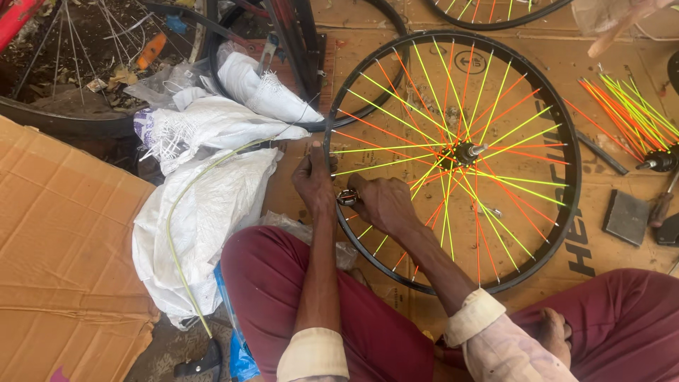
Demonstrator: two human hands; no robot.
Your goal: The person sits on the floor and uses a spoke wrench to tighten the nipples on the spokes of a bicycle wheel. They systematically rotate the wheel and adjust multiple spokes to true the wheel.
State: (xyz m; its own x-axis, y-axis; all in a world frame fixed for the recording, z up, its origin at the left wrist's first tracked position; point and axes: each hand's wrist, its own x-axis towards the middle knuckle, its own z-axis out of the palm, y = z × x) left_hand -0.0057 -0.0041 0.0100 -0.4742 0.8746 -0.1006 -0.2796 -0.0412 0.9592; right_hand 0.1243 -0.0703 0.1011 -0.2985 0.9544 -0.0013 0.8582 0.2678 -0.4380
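Left hand (312, 181): closed around the black rim of the bicycle wheel (453, 161) at its near-left edge. Right hand (384, 203): closed on a small metal spoke tool (346, 197), held at the rim just beside the left hand. Wheel: flat on brown cardboard (368, 49) on the floor, in front of the seated person's knees; spokes sleeved in orange and yellow-green, metal hub (466, 152) at centre. Loose bundle of coloured spokes (626, 106) well apart, at right. White sacks (205, 184) just left of the wheel.
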